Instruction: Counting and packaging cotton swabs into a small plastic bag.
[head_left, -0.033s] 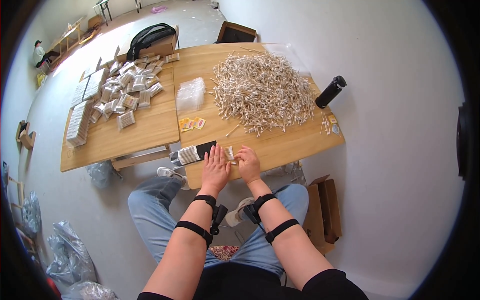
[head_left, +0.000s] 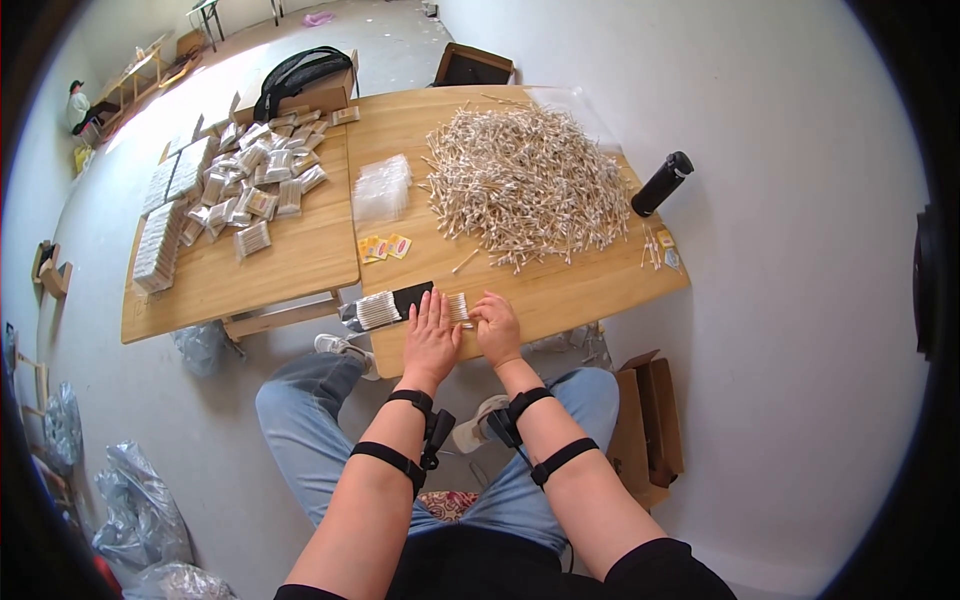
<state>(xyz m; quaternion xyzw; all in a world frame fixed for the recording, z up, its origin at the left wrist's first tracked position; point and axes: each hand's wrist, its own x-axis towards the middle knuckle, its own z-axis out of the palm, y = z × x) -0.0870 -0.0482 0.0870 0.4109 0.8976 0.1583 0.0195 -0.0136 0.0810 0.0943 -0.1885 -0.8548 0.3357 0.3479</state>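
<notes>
My left hand (head_left: 432, 335) lies flat with its fingers stretched out, pressing on a row of cotton swabs (head_left: 458, 308) near the table's front edge. At the right end of this row is my right hand (head_left: 496, 328), its fingers curled and pinched; whatever is between them is hidden. Left of my left hand, a black strip (head_left: 412, 297) lies beside another neat row of cotton swabs (head_left: 377, 311), which seems to rest in a clear plastic bag (head_left: 349, 318). A single loose swab (head_left: 464, 261) sits just beyond my hands.
Behind my hands rises a big heap of loose swabs (head_left: 530, 185). Clear bags (head_left: 382, 187) and yellow cards (head_left: 385, 248) lie left of it. Filled packs (head_left: 250, 175) cover the left table. A black bottle (head_left: 661, 184) stands at the right edge, a cardboard box (head_left: 648, 425) below.
</notes>
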